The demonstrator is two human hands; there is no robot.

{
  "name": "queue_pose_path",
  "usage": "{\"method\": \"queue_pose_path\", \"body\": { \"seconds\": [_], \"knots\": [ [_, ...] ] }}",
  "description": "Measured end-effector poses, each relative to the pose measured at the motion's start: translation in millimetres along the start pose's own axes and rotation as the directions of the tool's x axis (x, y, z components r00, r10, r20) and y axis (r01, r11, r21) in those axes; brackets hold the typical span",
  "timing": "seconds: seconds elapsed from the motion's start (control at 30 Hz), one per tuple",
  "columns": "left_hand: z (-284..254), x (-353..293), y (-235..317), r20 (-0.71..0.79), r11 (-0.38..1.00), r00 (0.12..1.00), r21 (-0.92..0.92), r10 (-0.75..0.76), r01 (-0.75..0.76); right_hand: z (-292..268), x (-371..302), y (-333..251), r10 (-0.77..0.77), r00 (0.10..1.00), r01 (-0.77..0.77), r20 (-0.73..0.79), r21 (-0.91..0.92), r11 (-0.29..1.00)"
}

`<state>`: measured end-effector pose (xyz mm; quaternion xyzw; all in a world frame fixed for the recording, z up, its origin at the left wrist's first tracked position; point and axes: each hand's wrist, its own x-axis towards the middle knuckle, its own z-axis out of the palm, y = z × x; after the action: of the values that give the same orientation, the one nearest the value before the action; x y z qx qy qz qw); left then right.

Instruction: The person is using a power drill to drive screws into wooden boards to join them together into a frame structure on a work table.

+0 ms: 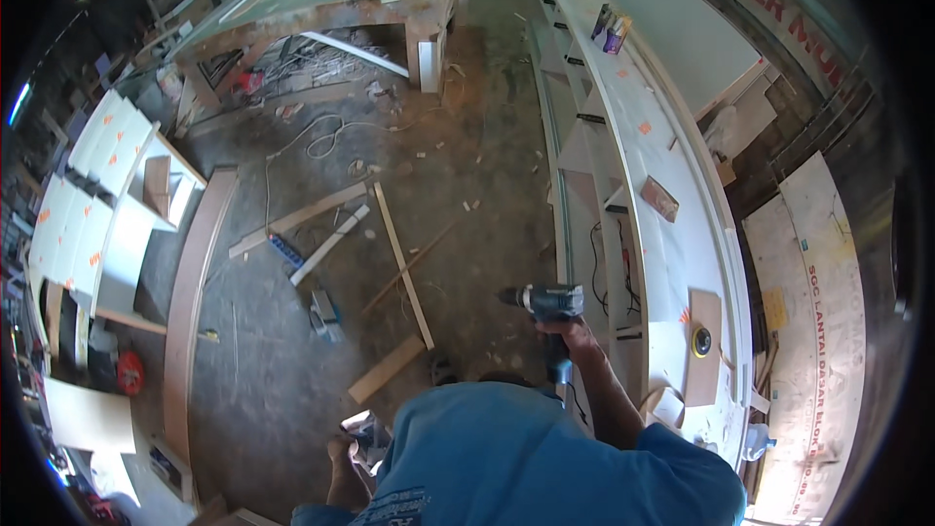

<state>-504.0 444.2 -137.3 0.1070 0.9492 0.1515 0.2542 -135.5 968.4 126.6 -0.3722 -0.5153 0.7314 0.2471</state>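
Observation:
My right hand is wrapped round the grip of a dark cordless drill. The drill is raised beside the long white cabinet, its chuck pointing left over the floor. Low in the view, next to my blue shirt, my left hand is closed at the edge of a small grey and white object. My shirt covers part of that object, so its kind cannot be made out. Nearest to it on the floor is a short wooden board.
Along the right runs the long white cabinet, with a tape roll on it. Wood strips, a blue power strip and a cable lie on the concrete. A workbench stands at the back, white drawer units at left.

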Motion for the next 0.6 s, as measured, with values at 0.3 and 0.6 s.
{"method": "queue_pose_path", "body": {
  "seconds": [0.3, 0.6],
  "knots": [
    [-76.4, 202.5, 282.0, 0.198, 0.798, 0.979, 0.596, -0.042, -0.086, -19.9, 66.8, 11.3, 0.259, 0.873, -0.214, -0.412, 0.154, 0.965],
    [-25.5, 292.5, 395.7, 0.1, 0.959, 0.99, 0.275, -0.104, 0.073, -114.4, 268.0, -48.5, 0.097, 0.897, -0.045, -0.431, 0.129, 0.991]
  ]
}}
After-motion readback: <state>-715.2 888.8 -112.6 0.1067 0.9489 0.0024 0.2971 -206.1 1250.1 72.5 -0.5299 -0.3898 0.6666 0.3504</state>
